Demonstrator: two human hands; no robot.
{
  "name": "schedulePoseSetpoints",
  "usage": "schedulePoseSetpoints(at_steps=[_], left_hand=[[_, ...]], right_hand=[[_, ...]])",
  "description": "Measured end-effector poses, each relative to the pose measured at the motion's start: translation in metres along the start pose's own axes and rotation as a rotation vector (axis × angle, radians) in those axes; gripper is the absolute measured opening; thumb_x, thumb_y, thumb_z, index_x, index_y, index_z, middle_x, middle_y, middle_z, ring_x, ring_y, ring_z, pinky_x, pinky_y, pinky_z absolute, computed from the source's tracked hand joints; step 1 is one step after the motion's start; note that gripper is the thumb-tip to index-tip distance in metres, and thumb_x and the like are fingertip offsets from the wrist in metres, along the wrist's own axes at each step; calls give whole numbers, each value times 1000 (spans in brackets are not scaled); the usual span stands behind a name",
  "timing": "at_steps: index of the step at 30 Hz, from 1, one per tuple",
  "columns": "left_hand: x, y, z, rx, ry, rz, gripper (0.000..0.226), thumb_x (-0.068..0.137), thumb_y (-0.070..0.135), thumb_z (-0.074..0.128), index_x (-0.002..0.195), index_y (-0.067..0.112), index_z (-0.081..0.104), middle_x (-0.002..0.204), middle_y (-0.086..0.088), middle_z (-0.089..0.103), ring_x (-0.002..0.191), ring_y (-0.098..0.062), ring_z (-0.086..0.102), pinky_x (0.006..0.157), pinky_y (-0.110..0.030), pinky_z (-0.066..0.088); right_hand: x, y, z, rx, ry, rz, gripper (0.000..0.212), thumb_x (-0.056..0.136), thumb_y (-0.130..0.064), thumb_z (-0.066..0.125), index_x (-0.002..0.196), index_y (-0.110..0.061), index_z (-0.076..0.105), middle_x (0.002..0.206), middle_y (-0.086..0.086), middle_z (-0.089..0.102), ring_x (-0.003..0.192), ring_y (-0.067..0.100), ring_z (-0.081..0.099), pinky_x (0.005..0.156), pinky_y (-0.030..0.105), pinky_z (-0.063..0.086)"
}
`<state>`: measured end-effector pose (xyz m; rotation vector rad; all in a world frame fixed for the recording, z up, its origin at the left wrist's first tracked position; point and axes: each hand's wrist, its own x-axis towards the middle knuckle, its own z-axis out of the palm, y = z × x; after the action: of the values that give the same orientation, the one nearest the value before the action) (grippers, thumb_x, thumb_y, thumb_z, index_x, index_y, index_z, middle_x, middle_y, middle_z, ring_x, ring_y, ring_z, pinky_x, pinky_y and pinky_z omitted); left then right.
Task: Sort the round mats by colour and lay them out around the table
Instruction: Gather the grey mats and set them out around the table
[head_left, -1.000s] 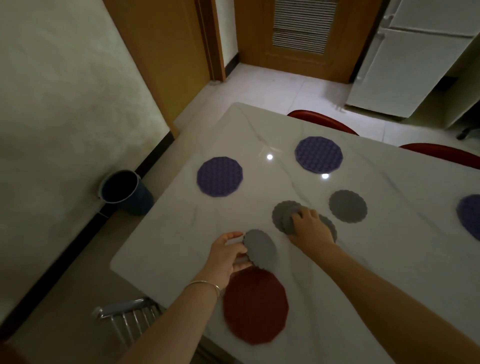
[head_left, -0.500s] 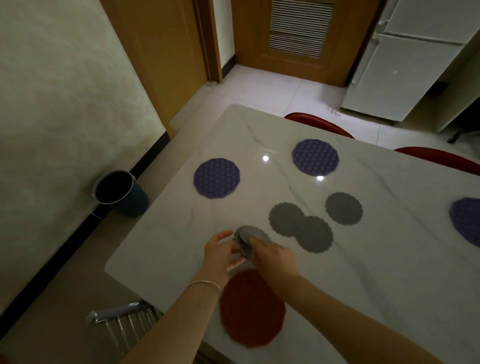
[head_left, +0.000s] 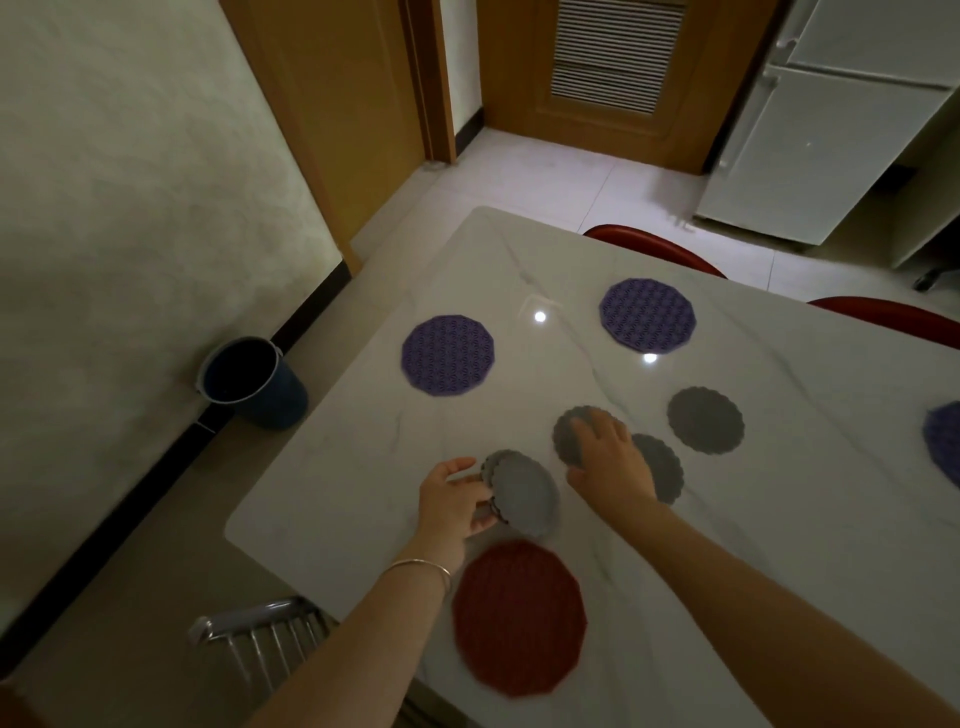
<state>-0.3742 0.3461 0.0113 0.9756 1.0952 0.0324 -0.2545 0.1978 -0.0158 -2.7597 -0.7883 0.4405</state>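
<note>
My left hand (head_left: 454, 501) grips a small stack of grey scalloped mats (head_left: 524, 493), tilted up just above the table near its front left. My right hand (head_left: 610, 460) lies palm down, fingers spread, on a grey mat (head_left: 566, 439) flat on the table. A second grey mat (head_left: 665, 470) shows partly from under that hand, and a third grey mat (head_left: 705, 420) lies apart further right. A red mat (head_left: 519, 616) lies close to me. Purple mats lie at the far left (head_left: 448, 355), the far middle (head_left: 647, 316) and the right edge (head_left: 944, 441).
The white marble table (head_left: 363, 467) has a rounded corner at the left. Two red chairs (head_left: 654, 247) stand at its far side. A dark bucket (head_left: 249, 384) sits on the floor by the wall, and a metal chair back (head_left: 260, 631) is near me.
My right hand has left the stack in my left hand and moved right and away onto the grey mat on the table. The left hand holds the stack a little more tilted.
</note>
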Motion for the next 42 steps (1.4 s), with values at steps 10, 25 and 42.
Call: schedulePoseSetpoints(at_steps=[10, 25, 42], left_hand=[[10, -5, -1, 152, -14, 0, 38, 80, -9, 62, 116, 3, 59, 104, -14, 61, 85, -28, 61, 58, -32, 53], [17, -7, 14, 129, -53, -124, 14, 91, 14, 55, 97, 5, 64, 91, -19, 68, 77, -33, 65, 53, -36, 55], [6, -16, 25, 140, -102, -63, 27, 81, -13, 61, 89, 12, 59, 110, -24, 61, 84, -39, 62, 57, -39, 59]], right_hand=[[25, 15, 0, -375, -120, -104, 42, 93, -17, 39, 132, -3, 34, 131, 30, 45, 114, 36, 52, 88, 42, 50], [-61, -23, 13, -65, 133, -226, 71, 44, -7, 89, 112, -8, 67, 105, 8, 72, 76, 20, 72, 44, 25, 53], [-49, 17, 5, 181, 176, 42, 46, 89, -13, 54, 135, -12, 46, 143, 11, 42, 132, 26, 34, 102, 35, 37]])
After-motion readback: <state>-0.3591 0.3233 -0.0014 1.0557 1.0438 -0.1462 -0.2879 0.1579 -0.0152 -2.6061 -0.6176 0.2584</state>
